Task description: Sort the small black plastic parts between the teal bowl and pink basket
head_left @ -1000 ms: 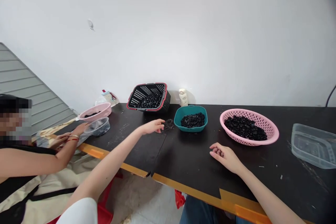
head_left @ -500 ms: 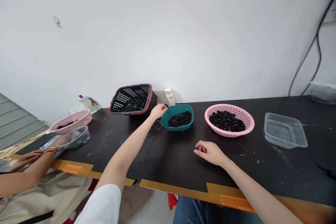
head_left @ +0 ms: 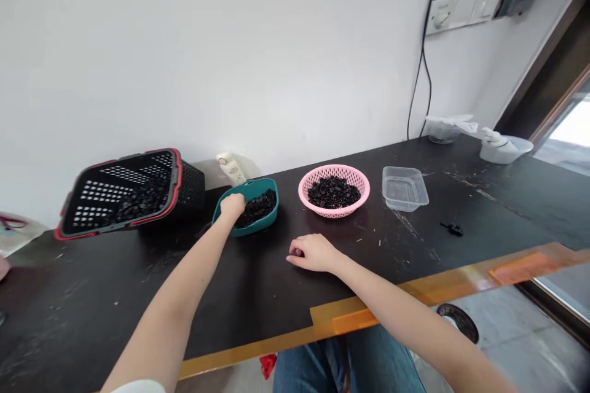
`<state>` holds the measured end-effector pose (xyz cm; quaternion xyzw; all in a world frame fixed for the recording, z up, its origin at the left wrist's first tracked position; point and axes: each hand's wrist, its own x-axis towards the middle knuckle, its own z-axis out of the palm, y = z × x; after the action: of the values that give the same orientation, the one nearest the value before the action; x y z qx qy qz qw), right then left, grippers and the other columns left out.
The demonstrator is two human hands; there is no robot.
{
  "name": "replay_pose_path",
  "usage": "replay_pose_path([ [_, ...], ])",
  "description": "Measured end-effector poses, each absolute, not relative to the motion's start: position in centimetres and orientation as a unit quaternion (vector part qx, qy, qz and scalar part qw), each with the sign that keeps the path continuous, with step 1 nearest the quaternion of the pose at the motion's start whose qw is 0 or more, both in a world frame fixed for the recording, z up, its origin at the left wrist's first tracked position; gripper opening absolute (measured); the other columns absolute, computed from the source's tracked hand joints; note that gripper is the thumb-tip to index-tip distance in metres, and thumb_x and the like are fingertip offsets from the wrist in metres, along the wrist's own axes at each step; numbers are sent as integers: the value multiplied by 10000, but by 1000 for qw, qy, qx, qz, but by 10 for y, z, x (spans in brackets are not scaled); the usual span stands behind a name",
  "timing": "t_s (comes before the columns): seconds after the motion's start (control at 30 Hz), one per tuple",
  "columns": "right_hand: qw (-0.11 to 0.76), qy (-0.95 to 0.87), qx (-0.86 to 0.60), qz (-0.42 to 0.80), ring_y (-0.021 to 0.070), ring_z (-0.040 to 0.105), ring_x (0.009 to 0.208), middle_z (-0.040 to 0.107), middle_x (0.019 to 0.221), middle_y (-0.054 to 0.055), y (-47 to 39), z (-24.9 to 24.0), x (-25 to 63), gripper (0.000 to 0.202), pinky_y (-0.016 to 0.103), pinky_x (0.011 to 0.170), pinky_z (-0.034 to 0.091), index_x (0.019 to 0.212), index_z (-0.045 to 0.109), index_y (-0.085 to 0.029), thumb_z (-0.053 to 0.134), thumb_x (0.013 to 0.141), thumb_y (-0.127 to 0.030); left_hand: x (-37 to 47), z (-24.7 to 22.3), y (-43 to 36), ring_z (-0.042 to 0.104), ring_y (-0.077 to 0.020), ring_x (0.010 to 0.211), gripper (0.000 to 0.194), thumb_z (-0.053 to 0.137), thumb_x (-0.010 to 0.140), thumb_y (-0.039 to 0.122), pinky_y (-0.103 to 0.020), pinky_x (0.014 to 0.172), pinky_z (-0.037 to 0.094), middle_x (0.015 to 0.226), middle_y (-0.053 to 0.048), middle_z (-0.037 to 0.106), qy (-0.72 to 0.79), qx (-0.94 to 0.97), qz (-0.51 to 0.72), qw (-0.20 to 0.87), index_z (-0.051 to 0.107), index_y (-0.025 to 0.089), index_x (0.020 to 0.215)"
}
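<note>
My left hand (head_left: 233, 204) is at the left side of a teal plastic basin (head_left: 258, 226), inside its rim, fingers curled closed. Whatever they may hold is hidden. Small black, shiny disc-like pieces (head_left: 260, 206) are heaped in this basin. On the black tabletop, in front of a pink perforated basket (head_left: 362, 199), rests my right hand (head_left: 314, 252). Its fingers are curled towards the thumb, with a dark spot between them that I cannot make out. Similar black pieces (head_left: 334, 191) fill the bottom of the pink basket.
A black basket with red trim (head_left: 191, 187) leans at the left, holding more black pieces. Behind the teal basin stands a cream bottle (head_left: 231, 169). To the right are a clear plastic tub (head_left: 404, 190) and a small black clump (head_left: 454, 229). Orange tape (head_left: 249, 354) lines the front edge.
The view has turned right, bringing the wall sockets and doorway into sight. My left hand has moved from the teal basin's rim to inside it. My right hand remains curled on the table.
</note>
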<state>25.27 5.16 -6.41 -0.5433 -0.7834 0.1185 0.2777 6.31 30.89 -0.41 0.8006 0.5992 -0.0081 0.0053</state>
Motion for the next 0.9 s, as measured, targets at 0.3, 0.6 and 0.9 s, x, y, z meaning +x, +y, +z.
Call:
replay_pose_path([
  [0.3, 273, -763, -572, 130, 143, 616, 754, 673, 795, -18, 56, -69, 253, 189, 242, 628, 365, 856, 645, -232, 559, 849, -400, 70, -14, 307, 616, -302, 1007, 251, 651, 699, 308, -352, 839, 486, 1045, -166, 670, 593, 800, -89, -21, 675, 168, 907],
  [0.6, 360, -724, -578, 107, 128, 580, 719, 656, 859, -4, 55, -62, 257, 252, 249, 654, 405, 1061, 598, -227, 537, 860, -367, 105, 16, 225, 599, -296, 1002, 511, 157, 957, 404, -405, 848, 441, 1030, -180, 630, 585, 802, 91, -80, 569, 112, 1032],
  [0.9, 286, -590, -755, -15, 238, 537, 1061, 590, 1151, 125, 88, -9, 343, 317, 376, 897, 434, 1181, 531, -149, 443, 898, -261, 135, -45, 105, 561, -117, 677, 220, 489, 862, 390, -224, 646, 436, 820, -6, 606, 351, 826, 348, 271, 552, 192, 936],
])
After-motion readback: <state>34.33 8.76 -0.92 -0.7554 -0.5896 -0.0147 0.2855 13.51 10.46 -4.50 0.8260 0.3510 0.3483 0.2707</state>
